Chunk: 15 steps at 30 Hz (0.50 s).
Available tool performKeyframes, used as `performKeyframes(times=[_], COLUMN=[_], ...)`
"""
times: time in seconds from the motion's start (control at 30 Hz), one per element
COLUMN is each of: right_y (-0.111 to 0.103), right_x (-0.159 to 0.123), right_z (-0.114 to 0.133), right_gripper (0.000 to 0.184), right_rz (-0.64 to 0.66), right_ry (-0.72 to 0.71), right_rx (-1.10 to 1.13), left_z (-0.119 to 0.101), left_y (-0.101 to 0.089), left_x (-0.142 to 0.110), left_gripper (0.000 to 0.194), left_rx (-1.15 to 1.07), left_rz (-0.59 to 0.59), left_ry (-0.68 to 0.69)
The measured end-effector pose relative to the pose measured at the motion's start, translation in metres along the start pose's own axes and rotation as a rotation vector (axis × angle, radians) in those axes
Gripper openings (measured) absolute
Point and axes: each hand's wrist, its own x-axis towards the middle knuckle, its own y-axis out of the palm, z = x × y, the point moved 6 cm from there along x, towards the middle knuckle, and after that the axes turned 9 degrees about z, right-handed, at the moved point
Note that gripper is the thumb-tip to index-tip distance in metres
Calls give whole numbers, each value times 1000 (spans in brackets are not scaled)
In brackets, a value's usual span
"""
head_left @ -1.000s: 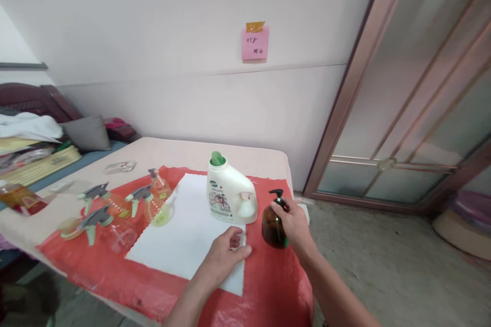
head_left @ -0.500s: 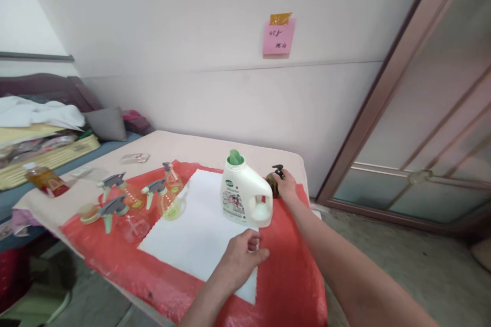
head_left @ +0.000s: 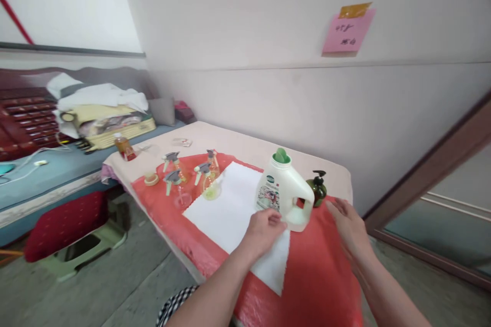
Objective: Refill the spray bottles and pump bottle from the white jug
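At the near edge of the table [head_left: 245,140], the left hand [head_left: 264,229] lay palm-down on the white sheet [head_left: 233,207], fingers curled loosely and pressing its near right portion, with the fingertips just beside the base of the white jug [head_left: 286,191]; it gripped nothing. The right hand [head_left: 348,224] was held above the red cover [head_left: 322,281] to the right of the jug, fingers extended and slightly spread, holding nothing; whether it touched the cover could not be determined. Both forearms entered from the near edge and angled toward the far side. The jug stood upright on the far right corner of the sheet, green cap uppermost, handle facing right. The following risks were judged from this layout. A sideways movement of the left hand would probably drag the sheet, and the jug resting on that sheet could shift or tip. The dark pump bottle [head_left: 317,189] stood upright just beyond and to the right of the jug, near the right table edge; a careless sweep of the right hand could knock it over or off. Farther left, the spray bottles [head_left: 192,176] were grouped close beside the sheet's left edge, one touching or overlapping it, so a pulled sheet could also disturb them. A small amber bottle [head_left: 123,146] stood at the far left corner.
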Motion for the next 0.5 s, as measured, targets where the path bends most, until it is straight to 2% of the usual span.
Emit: performKeyframes(times=[0.03, 0.1, 0.17, 0.2, 0.3, 0.43, 0.5], right_y=[2, 7, 13, 15, 20, 19, 19], right_x=[-11, -29, -40, -42, -43, -41, -42], right_z=[1, 1, -2, -4, -11, -14, -11], right_gripper=[77, 75, 74, 73, 73, 73, 72], right_rz=[-3, 2, 15, 26, 62, 90, 105], right_ry=[22, 52, 80, 89, 99, 108, 119], right_rx=[54, 109, 127, 130, 123, 84, 85], left_z=[1, 4, 10, 12, 22, 39, 47], left_y=[-17, -57, -93, -107, -130, -142, -148], left_x=[2, 0, -9, -12, -13, -2, 6], left_gripper=[18, 12, 12, 14, 28, 52, 55], left_rx=[-25, -19, 45, 68, 163, 427, 522], left_rz=[-111, -420, -721, -812, -916, -923, -907], left_ry=[29, 57, 26, 9, -48, -193, -187])
